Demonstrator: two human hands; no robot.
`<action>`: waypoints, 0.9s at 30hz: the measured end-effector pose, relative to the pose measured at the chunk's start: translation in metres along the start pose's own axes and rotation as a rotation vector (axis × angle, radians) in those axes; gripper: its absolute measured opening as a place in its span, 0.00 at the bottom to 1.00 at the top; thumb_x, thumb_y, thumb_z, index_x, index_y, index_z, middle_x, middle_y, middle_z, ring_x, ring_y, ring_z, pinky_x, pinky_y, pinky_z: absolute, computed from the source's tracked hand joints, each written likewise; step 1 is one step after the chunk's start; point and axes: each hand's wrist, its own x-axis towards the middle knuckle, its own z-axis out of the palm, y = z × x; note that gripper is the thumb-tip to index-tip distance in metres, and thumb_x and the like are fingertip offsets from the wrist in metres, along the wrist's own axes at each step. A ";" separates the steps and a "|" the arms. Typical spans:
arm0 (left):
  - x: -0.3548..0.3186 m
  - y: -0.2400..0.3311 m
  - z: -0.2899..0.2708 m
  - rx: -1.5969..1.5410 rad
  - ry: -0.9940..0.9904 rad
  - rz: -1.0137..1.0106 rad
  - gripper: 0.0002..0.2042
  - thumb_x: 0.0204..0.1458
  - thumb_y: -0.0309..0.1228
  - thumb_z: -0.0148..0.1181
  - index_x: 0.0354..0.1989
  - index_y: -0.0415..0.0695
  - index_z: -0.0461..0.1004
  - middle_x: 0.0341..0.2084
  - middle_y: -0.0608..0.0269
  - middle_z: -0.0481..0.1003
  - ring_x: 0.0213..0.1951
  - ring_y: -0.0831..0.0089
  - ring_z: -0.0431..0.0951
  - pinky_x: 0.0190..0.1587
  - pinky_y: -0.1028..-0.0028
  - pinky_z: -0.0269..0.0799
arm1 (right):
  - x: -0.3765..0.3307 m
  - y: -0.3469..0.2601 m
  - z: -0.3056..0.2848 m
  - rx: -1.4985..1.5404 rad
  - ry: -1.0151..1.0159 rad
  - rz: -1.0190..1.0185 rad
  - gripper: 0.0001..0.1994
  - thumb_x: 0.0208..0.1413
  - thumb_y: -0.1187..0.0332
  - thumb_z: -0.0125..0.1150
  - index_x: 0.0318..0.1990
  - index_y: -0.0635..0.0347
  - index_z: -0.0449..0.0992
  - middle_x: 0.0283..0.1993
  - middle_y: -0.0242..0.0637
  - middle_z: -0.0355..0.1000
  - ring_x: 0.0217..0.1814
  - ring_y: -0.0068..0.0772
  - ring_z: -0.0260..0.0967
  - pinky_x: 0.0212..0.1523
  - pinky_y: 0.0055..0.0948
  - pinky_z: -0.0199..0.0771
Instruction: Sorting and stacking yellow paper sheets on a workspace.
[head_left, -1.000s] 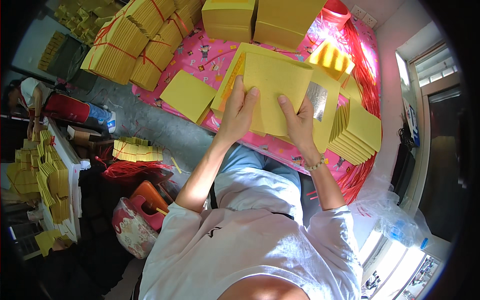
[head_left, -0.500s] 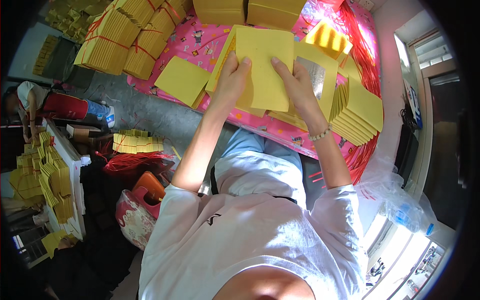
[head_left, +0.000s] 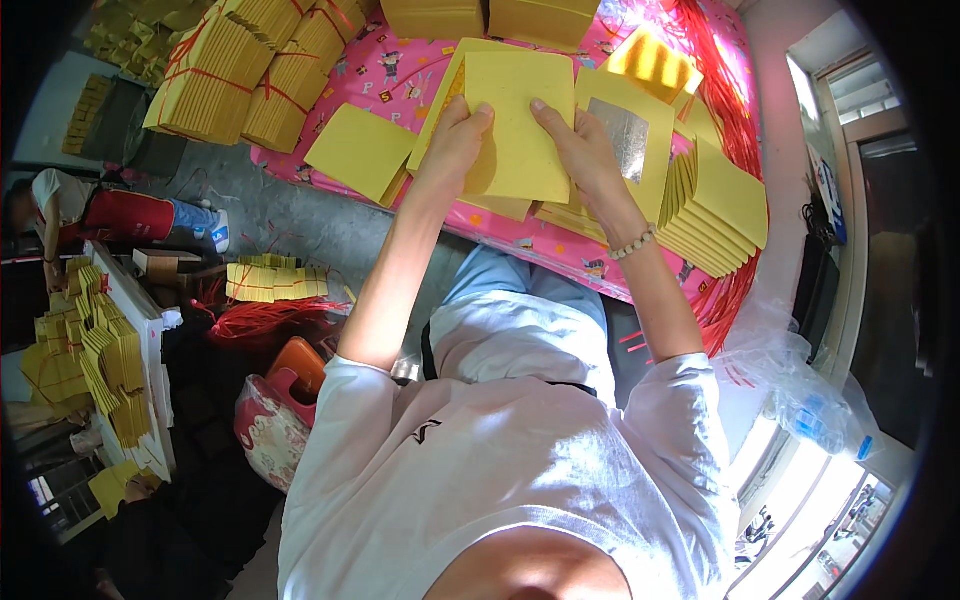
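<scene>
Between my two hands is a rectangular stack of yellow paper (head_left: 520,125), gripped by its side edges above a pink patterned table. My left hand (head_left: 459,142) closes on its left edge with the thumb lying on top. On the opposite edge my right hand (head_left: 580,150) does the same, a bead bracelet round that wrist; the fingers underneath are hidden. Beneath and beside the stack lie larger yellow sheets. A silvery square (head_left: 618,138) on yellow paper shows just right of my right hand. Left of my hands rests another flat yellow stack (head_left: 362,152).
Fanned yellow paper (head_left: 712,215) and long red ties (head_left: 725,130) cover the right of the pink table (head_left: 395,65). Tied yellow bundles (head_left: 210,85) stand at the far left. Across the floor, a person (head_left: 130,210) bends at another table. A clear plastic bag (head_left: 810,400) lies lower right.
The held paper stack has shifted slightly up and left, and its near edge now sits higher in view. Both hands keep their hold on its sides.
</scene>
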 end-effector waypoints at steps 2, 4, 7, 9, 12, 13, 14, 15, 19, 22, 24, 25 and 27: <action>0.000 -0.001 0.000 0.025 -0.001 0.025 0.13 0.60 0.29 0.48 0.51 0.38 0.69 0.43 0.63 0.74 0.45 0.76 0.73 0.49 0.75 0.67 | -0.001 0.000 0.002 0.012 0.005 -0.011 0.18 0.60 0.60 0.57 0.46 0.70 0.74 0.40 0.39 0.77 0.38 0.23 0.74 0.37 0.23 0.74; -0.001 0.000 0.001 0.050 -0.003 0.054 0.13 0.60 0.29 0.48 0.51 0.38 0.68 0.43 0.63 0.74 0.46 0.77 0.72 0.49 0.75 0.66 | -0.002 0.001 0.002 0.024 0.011 -0.027 0.18 0.60 0.60 0.57 0.46 0.70 0.74 0.40 0.39 0.77 0.38 0.23 0.74 0.37 0.23 0.74; -0.011 0.001 0.006 0.138 0.003 0.176 0.13 0.60 0.29 0.47 0.50 0.35 0.64 0.42 0.59 0.71 0.44 0.75 0.70 0.47 0.73 0.65 | -0.006 0.001 0.000 -0.018 -0.008 -0.101 0.18 0.60 0.60 0.56 0.47 0.68 0.74 0.41 0.38 0.76 0.38 0.22 0.74 0.38 0.22 0.74; -0.016 0.000 0.007 0.144 -0.006 0.305 0.14 0.60 0.28 0.46 0.52 0.35 0.63 0.43 0.58 0.71 0.45 0.74 0.70 0.48 0.73 0.65 | -0.008 0.000 0.002 0.117 0.010 -0.070 0.16 0.60 0.61 0.57 0.47 0.67 0.74 0.41 0.36 0.76 0.38 0.20 0.73 0.37 0.21 0.74; -0.021 -0.001 0.007 0.183 0.004 0.291 0.14 0.60 0.26 0.46 0.53 0.35 0.63 0.43 0.59 0.71 0.45 0.75 0.70 0.49 0.74 0.65 | -0.013 0.001 0.002 0.116 0.020 -0.148 0.15 0.60 0.63 0.57 0.47 0.66 0.74 0.40 0.35 0.77 0.37 0.18 0.73 0.37 0.20 0.74; -0.024 0.000 0.007 0.183 0.003 0.296 0.14 0.60 0.26 0.46 0.53 0.35 0.63 0.43 0.59 0.71 0.45 0.75 0.70 0.49 0.74 0.65 | -0.014 0.002 0.001 0.116 0.019 -0.153 0.15 0.60 0.63 0.57 0.47 0.66 0.74 0.40 0.35 0.77 0.37 0.18 0.73 0.37 0.20 0.74; -0.027 0.001 0.006 0.134 -0.012 0.283 0.14 0.60 0.26 0.46 0.53 0.36 0.63 0.43 0.60 0.71 0.45 0.75 0.70 0.49 0.74 0.65 | -0.014 0.002 -0.001 0.067 0.003 -0.130 0.15 0.61 0.64 0.57 0.47 0.66 0.74 0.40 0.35 0.77 0.37 0.18 0.73 0.37 0.20 0.74; -0.029 0.001 0.006 0.085 -0.027 0.270 0.13 0.60 0.26 0.46 0.53 0.36 0.63 0.44 0.60 0.71 0.45 0.76 0.70 0.49 0.74 0.65 | -0.014 0.001 -0.002 0.018 -0.013 -0.107 0.14 0.61 0.65 0.56 0.47 0.66 0.74 0.40 0.35 0.77 0.37 0.18 0.73 0.37 0.20 0.74; -0.037 0.004 0.003 0.076 -0.043 0.288 0.13 0.60 0.26 0.46 0.53 0.37 0.63 0.43 0.61 0.71 0.45 0.78 0.70 0.47 0.75 0.66 | -0.014 -0.003 -0.001 0.081 0.013 -0.219 0.13 0.61 0.65 0.56 0.47 0.67 0.74 0.40 0.34 0.77 0.36 0.18 0.73 0.37 0.19 0.74; -0.042 0.005 0.003 0.054 -0.040 0.255 0.13 0.60 0.26 0.46 0.52 0.38 0.64 0.42 0.62 0.72 0.44 0.79 0.70 0.47 0.77 0.66 | -0.015 -0.002 0.000 0.066 -0.004 -0.240 0.13 0.61 0.66 0.56 0.46 0.66 0.75 0.39 0.33 0.77 0.37 0.17 0.73 0.37 0.19 0.73; -0.046 0.005 0.001 0.015 -0.042 0.233 0.12 0.60 0.26 0.45 0.51 0.38 0.64 0.42 0.63 0.72 0.43 0.81 0.70 0.46 0.78 0.65 | -0.016 -0.002 0.002 0.058 0.011 -0.231 0.11 0.61 0.66 0.56 0.42 0.66 0.75 0.36 0.31 0.76 0.35 0.15 0.71 0.34 0.17 0.72; -0.047 0.006 0.001 0.016 -0.043 0.233 0.12 0.60 0.26 0.45 0.51 0.38 0.64 0.42 0.63 0.72 0.43 0.81 0.70 0.46 0.78 0.65 | -0.015 -0.003 -0.002 0.058 0.012 -0.231 0.11 0.61 0.66 0.56 0.42 0.66 0.75 0.36 0.31 0.76 0.35 0.15 0.71 0.34 0.17 0.72; -0.049 0.006 -0.001 0.026 -0.058 0.233 0.11 0.61 0.26 0.45 0.50 0.38 0.64 0.41 0.64 0.72 0.42 0.82 0.70 0.45 0.78 0.65 | -0.010 -0.005 -0.012 -0.049 0.045 -0.165 0.10 0.61 0.65 0.56 0.37 0.65 0.75 0.33 0.30 0.76 0.32 0.12 0.69 0.31 0.16 0.68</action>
